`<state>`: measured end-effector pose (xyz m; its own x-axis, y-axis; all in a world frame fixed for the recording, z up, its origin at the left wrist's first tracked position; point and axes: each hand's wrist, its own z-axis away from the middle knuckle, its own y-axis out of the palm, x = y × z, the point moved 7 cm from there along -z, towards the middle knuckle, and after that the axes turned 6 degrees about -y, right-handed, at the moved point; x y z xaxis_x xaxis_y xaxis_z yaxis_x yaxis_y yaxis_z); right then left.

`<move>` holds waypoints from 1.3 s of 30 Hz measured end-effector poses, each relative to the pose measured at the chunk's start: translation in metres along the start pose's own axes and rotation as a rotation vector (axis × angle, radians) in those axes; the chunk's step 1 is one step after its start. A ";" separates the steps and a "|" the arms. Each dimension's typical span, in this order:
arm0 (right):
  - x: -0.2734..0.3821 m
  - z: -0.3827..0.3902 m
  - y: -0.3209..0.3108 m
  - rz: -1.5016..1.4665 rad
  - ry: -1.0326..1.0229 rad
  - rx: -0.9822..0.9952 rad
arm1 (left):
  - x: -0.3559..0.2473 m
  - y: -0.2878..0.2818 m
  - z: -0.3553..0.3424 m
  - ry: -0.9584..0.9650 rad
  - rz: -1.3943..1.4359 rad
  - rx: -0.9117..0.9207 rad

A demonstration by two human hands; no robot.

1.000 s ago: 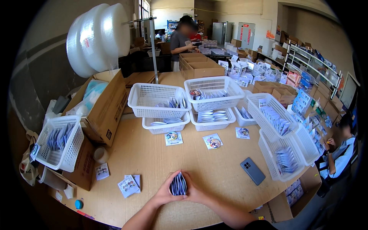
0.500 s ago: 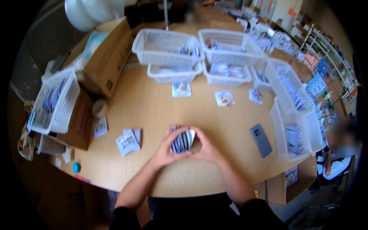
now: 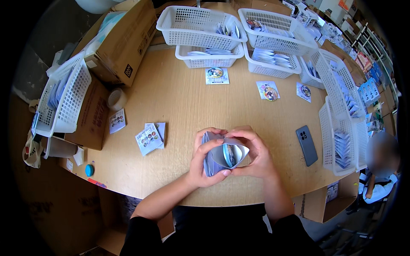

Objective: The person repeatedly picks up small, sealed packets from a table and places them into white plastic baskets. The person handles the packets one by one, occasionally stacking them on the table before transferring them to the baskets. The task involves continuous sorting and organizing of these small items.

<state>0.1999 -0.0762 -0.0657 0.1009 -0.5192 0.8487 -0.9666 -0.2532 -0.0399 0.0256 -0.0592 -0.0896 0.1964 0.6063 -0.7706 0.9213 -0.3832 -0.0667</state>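
Above the near part of the table, my left hand is closed round a stack of thin pale packets. The front packet gapes wide at its mouth, and a round badge with a blue rim shows inside. My right hand is curled at that packet's right edge, its thumb below and fingers above. To the left lie some loose square packets printed with small round pictures. Three flat cards, each with a round badge, lie farther off: a left card, a middle card and a right card.
White baskets holding packets line the table's back and right side. Another basket stands at left on a carton, beside a large cardboard box. A phone, tape roll and blue cap lie about. A person sits at right.
The view has shifted, and the table's things sit higher in the picture. Several packet edges showed fanned between my hands before; now the front packet is spread open with its badge visible.
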 end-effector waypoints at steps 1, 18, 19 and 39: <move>0.003 -0.001 -0.002 -0.003 -0.004 -0.004 | 0.000 0.002 -0.002 0.025 0.017 0.005; -0.038 -0.015 -0.037 0.972 0.465 0.105 | 0.067 -0.030 -0.003 -0.362 -0.170 -0.201; -0.044 -0.014 -0.036 0.968 0.543 0.132 | 0.069 -0.031 0.000 -0.380 -0.125 -0.243; -0.066 0.010 -0.010 0.685 0.034 -0.052 | 0.082 -0.045 0.003 -0.467 0.124 -0.392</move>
<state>0.2058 -0.0479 -0.1264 -0.5440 -0.5217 0.6572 -0.8197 0.1633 -0.5490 -0.0008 0.0053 -0.1519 0.2238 0.1707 -0.9596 0.9732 -0.0935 0.2103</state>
